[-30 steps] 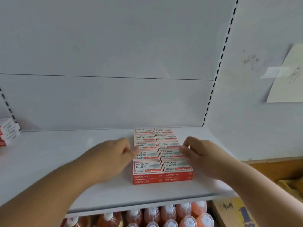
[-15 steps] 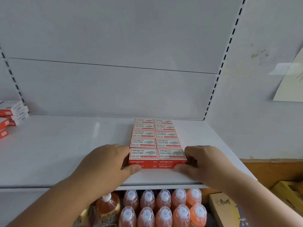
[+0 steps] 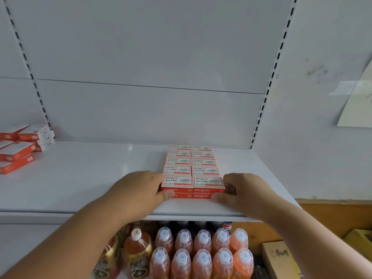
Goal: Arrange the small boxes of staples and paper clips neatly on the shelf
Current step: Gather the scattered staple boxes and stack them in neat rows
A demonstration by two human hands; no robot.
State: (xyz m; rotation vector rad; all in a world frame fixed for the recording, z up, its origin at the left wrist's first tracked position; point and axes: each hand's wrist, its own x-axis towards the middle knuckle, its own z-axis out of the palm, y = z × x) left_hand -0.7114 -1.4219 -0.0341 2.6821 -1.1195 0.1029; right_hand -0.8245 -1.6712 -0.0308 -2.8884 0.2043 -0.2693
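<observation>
My left hand and right hand each take a curled-finger grip on the front corners of the red-and-white cardboard staple-box block, which sits on the white metal shelf

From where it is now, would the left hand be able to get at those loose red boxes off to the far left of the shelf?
Probably yes. The left hand grips the staple box block, but only bare shelf lies between it and the loose boxes.
</observation>
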